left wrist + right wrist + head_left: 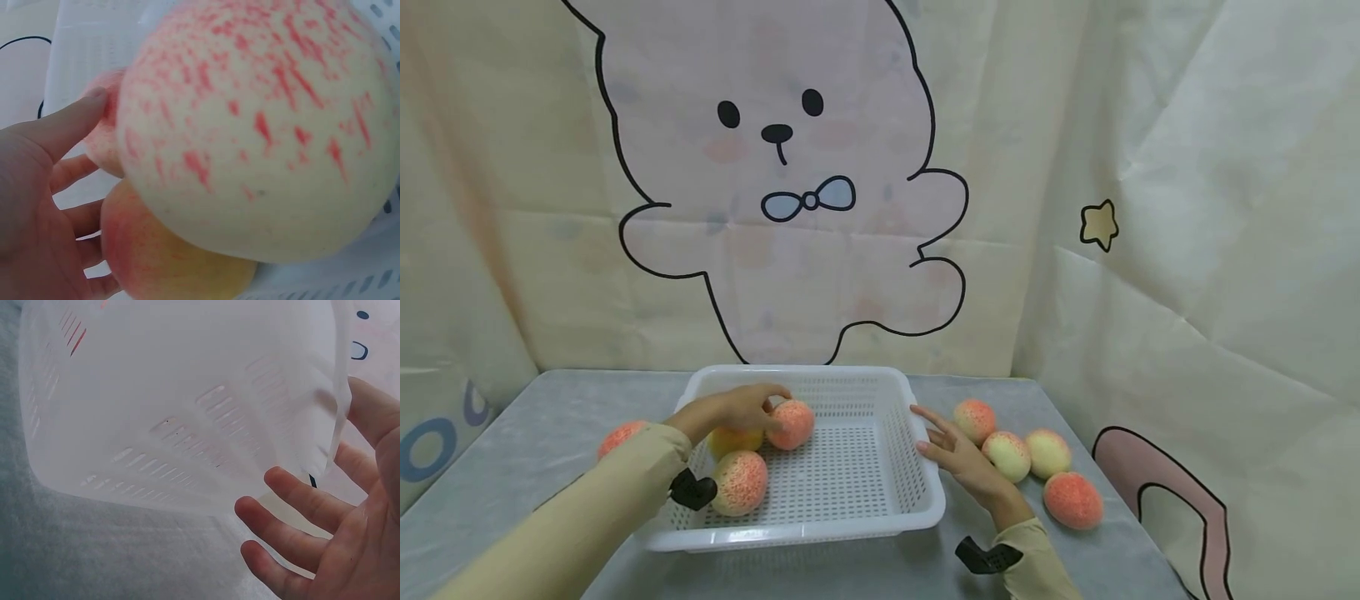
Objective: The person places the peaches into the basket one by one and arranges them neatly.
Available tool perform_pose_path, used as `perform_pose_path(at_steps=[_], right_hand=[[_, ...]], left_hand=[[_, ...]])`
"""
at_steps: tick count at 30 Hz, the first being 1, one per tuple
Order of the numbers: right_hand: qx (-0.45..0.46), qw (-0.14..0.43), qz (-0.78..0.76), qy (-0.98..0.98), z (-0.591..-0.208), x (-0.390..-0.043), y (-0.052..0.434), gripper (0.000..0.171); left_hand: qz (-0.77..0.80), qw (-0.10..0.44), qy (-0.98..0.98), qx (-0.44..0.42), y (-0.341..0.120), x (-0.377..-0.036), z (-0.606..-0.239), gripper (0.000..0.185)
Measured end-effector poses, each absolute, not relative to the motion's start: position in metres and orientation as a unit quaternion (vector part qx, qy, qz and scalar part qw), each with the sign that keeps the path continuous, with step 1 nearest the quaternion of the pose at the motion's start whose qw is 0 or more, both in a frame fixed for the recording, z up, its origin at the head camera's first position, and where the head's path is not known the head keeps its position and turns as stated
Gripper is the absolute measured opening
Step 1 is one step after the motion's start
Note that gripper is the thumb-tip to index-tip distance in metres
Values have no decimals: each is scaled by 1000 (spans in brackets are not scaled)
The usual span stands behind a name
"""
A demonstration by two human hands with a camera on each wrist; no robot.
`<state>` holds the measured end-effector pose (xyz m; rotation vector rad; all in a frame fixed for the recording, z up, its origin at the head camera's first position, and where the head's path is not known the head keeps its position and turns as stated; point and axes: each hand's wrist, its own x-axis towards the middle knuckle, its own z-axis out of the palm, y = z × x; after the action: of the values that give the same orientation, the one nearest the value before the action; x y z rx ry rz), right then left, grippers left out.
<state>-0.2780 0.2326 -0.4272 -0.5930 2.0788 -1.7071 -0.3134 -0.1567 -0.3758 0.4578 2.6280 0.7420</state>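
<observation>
A white plastic basket [850, 531] with slotted walls stands on the table. Inside it, my left hand [745, 410] holds a pink-red peach [793, 425] between thumb and fingers. Next to that hand lies a yellow peach [730, 442], partly hidden by it. A cream peach with red speckles [262, 137] fills much of the left wrist view. My right hand [962, 458] touches the basket's right rim, its fingers loosely extended and several of them off the wall in the right wrist view.
To the right of the basket, several peaches lie close together, among them a red one [1073, 501] and a pale one [1049, 452]. Another peach [620, 437] sits left of the basket, partly behind the left sleeve. A printed curtain [992, 292] hangs behind the grey table [617, 387].
</observation>
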Motion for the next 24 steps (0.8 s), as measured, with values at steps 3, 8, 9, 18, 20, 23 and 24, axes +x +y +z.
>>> perform_pose_path(at_steps=[3, 8, 9, 18, 20, 23, 24], right_hand=[[-215, 193, -611, 737, -427, -278, 233, 66], [-213, 193, -611, 738, -426, -278, 233, 66], [-212, 193, -610, 739, -426, -278, 233, 66], [-209, 193, -610, 739, -427, -281, 234, 67], [-211, 194, -611, 738, -428, -280, 234, 67], [-214, 195, -612, 736, -429, -280, 234, 66], [-215, 195, -612, 736, -430, -279, 234, 66]], left_hand=[[261, 177, 933, 174, -159, -315, -371, 65], [272, 159, 928, 200, -166, -316, -361, 63], [276, 156, 926, 206, -167, -317, -359, 63], [306, 127, 916, 225, -181, -314, -348, 62], [311, 124, 914, 229, -184, -312, -346, 62], [321, 118, 912, 227, -190, -309, -342, 62], [324, 115, 911, 227, -192, -308, -341, 61]])
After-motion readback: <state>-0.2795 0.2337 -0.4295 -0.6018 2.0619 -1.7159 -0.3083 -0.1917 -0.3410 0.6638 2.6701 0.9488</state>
